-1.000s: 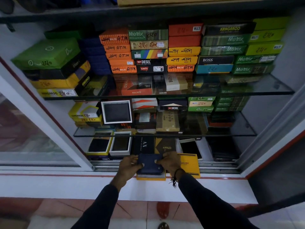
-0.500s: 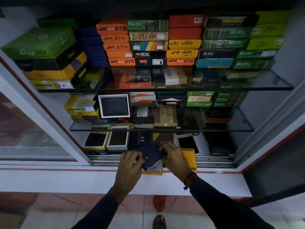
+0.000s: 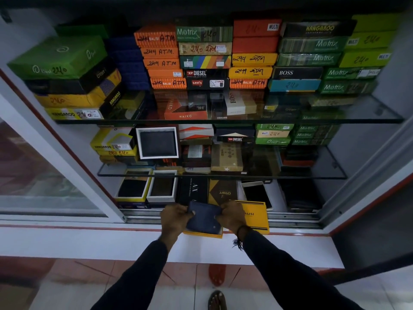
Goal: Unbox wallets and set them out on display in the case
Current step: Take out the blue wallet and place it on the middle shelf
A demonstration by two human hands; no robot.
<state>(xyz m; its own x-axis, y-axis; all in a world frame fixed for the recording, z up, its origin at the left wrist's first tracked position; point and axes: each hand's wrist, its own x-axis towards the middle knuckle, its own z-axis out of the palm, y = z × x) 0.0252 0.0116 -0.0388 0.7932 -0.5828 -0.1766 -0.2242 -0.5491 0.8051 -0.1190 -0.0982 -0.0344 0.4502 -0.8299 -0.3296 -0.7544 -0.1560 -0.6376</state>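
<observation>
A dark blue wallet (image 3: 204, 218) is held flat between both my hands at the front sill of the display case. My left hand (image 3: 173, 219) grips its left edge and my right hand (image 3: 231, 217) grips its right edge. Under the wallet lies the open yellow box base (image 3: 206, 234), mostly hidden. Its yellow Balisi lid (image 3: 254, 217) rests just to the right, partly inside the case. On the bottom level, two opened boxes (image 3: 147, 189) show dark wallets at the left.
Glass shelves (image 3: 223, 175) carry stacks of coloured wallet boxes above. A framed dark wallet (image 3: 157, 143) stands on the middle shelf. A phone (image 3: 257, 193) lies on the bottom level. The sliding glass door (image 3: 44, 166) is pushed left. A white ledge (image 3: 89, 240) fronts the case.
The wallet was tilted up on edge between my hands half a second ago; now it lies flatter over the yellow box base, with my hands spread to its two sides.
</observation>
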